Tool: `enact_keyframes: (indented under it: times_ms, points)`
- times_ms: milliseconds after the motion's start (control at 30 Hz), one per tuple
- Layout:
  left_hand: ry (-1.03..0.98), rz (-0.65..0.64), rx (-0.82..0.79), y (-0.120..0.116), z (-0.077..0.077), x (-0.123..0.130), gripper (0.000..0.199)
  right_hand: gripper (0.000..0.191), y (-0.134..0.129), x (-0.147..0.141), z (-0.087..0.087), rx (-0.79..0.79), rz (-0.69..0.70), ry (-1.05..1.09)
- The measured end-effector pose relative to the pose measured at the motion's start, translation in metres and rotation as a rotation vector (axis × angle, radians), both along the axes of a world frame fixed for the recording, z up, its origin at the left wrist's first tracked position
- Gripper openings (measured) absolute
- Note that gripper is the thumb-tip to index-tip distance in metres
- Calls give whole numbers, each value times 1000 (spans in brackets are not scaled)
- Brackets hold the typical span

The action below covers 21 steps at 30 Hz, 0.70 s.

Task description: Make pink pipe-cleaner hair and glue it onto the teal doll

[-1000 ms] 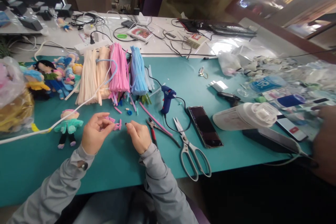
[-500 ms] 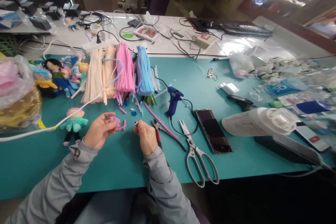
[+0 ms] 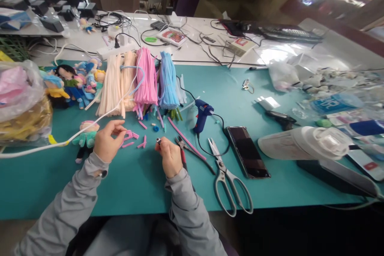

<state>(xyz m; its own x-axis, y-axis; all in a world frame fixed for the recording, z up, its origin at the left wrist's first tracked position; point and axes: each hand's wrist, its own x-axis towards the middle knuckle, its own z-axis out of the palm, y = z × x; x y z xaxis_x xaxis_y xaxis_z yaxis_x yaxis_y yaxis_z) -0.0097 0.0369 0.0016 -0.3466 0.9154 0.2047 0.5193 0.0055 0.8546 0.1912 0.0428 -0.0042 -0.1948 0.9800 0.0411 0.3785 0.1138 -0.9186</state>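
Short pink pieces (image 3: 129,134) lie on the green mat (image 3: 135,186). Just left of them, the left hand (image 3: 108,141) has loosely parted fingers; to their right, the right hand (image 3: 170,157) clenches a small silver-tipped object (image 3: 158,141).

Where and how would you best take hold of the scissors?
I'd grip the scissors by their handle loops, coming from the person's side: they lie flat, loops toward the person, blades pointing away. The right hand looks nearer, but is closed on a small item.
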Motion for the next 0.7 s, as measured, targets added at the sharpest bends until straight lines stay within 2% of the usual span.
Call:
enact_keyframes:
  times_ms: [333,433,533,700]
  points:
    - [256,31,124,-1,13,-16,19,66,0,2,1,12,-20,15]
    - [326,-101,125,-1,12,-21,19,66,0,2,1,17,-29,34]
    - [384,-250,102,2,5,-22,23,66,-1,2,1,16,-30,39]
    - [506,-326,51,6,-7,-21,28,65,-1,3,2,9,-21,38]
